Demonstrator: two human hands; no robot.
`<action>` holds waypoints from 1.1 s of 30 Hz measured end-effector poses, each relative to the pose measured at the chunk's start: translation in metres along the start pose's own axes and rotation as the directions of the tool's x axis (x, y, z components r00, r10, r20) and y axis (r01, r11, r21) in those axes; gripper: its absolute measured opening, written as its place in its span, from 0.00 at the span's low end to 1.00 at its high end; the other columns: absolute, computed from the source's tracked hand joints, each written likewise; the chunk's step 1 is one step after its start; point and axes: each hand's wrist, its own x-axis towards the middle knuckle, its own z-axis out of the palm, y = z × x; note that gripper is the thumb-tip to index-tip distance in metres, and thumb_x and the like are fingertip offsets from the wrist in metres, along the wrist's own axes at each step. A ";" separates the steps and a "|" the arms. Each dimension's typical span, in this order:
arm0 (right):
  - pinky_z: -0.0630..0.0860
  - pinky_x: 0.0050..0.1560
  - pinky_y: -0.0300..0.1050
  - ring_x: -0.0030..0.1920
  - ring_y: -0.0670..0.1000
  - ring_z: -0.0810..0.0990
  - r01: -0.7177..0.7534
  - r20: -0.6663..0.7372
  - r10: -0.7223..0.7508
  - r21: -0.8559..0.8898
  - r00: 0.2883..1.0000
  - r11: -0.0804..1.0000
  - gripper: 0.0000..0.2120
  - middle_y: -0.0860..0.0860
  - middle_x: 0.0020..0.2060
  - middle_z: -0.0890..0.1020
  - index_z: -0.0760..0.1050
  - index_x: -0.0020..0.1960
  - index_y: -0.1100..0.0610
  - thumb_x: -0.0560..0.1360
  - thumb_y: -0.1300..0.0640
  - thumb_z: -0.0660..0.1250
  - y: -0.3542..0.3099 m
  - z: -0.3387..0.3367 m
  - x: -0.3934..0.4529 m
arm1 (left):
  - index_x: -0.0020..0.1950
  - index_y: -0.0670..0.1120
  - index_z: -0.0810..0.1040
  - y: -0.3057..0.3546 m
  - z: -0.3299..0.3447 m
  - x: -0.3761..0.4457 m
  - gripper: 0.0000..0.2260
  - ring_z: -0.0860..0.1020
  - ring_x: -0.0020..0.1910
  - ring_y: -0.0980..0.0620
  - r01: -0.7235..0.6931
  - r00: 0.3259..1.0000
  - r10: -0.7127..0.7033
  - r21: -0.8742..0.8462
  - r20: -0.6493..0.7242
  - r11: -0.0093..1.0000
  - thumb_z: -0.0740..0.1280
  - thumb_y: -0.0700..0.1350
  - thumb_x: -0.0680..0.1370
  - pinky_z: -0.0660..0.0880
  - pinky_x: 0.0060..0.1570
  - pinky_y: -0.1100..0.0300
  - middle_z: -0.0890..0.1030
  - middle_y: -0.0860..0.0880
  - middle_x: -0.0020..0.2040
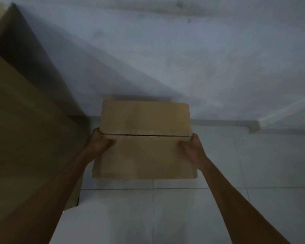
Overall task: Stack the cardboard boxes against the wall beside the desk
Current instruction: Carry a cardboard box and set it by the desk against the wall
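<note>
Both hands, left (100, 140), right (190, 147), gripping plain cardboard box (144, 147) (no readable print), near wall (183, 59)

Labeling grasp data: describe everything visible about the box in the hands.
The box is plain brown cardboard, rectangular, unmarked. Its top flaps are closed and meet at a dark seam running left to right across the top; no tape shows. It sits level near the wall, to the right of a larger box. The left hand and right hand grip its opposite sides, thumbs on top. Whether it rests on the floor cannot be told.
</note>
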 end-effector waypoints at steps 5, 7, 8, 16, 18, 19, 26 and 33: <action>0.81 0.54 0.59 0.55 0.55 0.81 -0.014 0.001 0.014 0.054 1.000 0.998 0.30 0.52 0.57 0.80 0.71 0.66 0.55 0.66 0.53 0.74 0.051 0.033 0.047 | 0.57 0.43 0.77 -0.062 0.015 0.059 0.32 0.81 0.49 0.45 -0.010 1.000 0.011 0.066 -0.023 0.998 0.77 0.50 0.54 0.77 0.54 0.49 0.82 0.48 0.48; 0.81 0.54 0.58 0.54 0.55 0.81 -0.014 -0.001 0.014 0.077 1.000 0.997 0.26 0.53 0.57 0.81 0.71 0.66 0.55 0.70 0.56 0.73 0.063 0.043 0.055 | 0.59 0.43 0.77 -0.076 0.019 0.073 0.35 0.80 0.53 0.43 -0.017 0.999 0.021 0.082 -0.049 0.997 0.78 0.52 0.55 0.78 0.56 0.46 0.81 0.46 0.51; 0.81 0.53 0.57 0.54 0.54 0.81 -0.006 0.000 0.006 0.085 1.000 0.996 0.24 0.52 0.57 0.81 0.71 0.66 0.56 0.72 0.58 0.72 0.067 0.047 0.058 | 0.62 0.43 0.75 -0.081 0.021 0.079 0.34 0.80 0.54 0.43 -0.003 0.998 0.009 0.092 -0.061 0.996 0.79 0.49 0.59 0.77 0.57 0.46 0.80 0.46 0.53; 0.78 0.51 0.50 0.54 0.51 0.78 0.110 -0.071 -0.106 0.062 0.992 0.992 0.22 0.44 0.52 0.77 0.66 0.65 0.52 0.75 0.62 0.68 0.078 0.069 0.081 | 0.65 0.49 0.71 -0.110 0.023 0.112 0.43 0.80 0.55 0.42 -0.006 0.995 0.013 0.073 -0.097 0.997 0.77 0.56 0.52 0.78 0.54 0.40 0.80 0.48 0.57; 0.78 0.56 0.55 0.57 0.53 0.77 0.117 -0.068 -0.116 0.022 0.991 0.993 0.23 0.47 0.55 0.77 0.65 0.66 0.50 0.75 0.60 0.69 0.078 0.070 0.085 | 0.64 0.50 0.71 -0.113 0.025 0.110 0.39 0.79 0.56 0.44 -0.036 0.996 0.045 0.113 -0.078 0.993 0.75 0.57 0.55 0.78 0.56 0.41 0.80 0.48 0.58; 0.77 0.57 0.56 0.57 0.53 0.77 0.128 -0.066 -0.127 0.003 0.990 0.992 0.23 0.49 0.57 0.76 0.65 0.66 0.51 0.75 0.60 0.69 0.077 0.070 0.085 | 0.63 0.51 0.70 -0.101 0.030 0.096 0.36 0.78 0.57 0.44 -0.060 0.994 0.072 0.133 -0.086 0.989 0.74 0.58 0.57 0.76 0.58 0.41 0.79 0.48 0.59; 0.76 0.62 0.56 0.63 0.54 0.76 0.243 -0.085 -0.252 -0.109 0.964 0.964 0.29 0.51 0.64 0.75 0.65 0.70 0.53 0.71 0.54 0.70 0.080 0.071 0.073 | 0.78 0.41 0.52 -0.103 0.062 0.051 0.45 0.49 0.78 0.38 -0.279 0.927 0.376 0.701 0.017 0.656 0.67 0.65 0.72 0.50 0.76 0.44 0.49 0.37 0.79; 0.51 0.76 0.48 0.79 0.48 0.45 0.385 0.039 -0.418 -0.476 0.908 0.791 0.47 0.45 0.80 0.46 0.46 0.81 0.53 0.73 0.45 0.72 0.104 0.072 0.057 | 0.78 0.48 0.35 -0.118 0.076 0.039 0.54 0.30 0.76 0.43 -0.410 0.906 0.291 0.810 0.308 0.420 0.51 0.80 0.66 0.35 0.75 0.48 0.29 0.42 0.76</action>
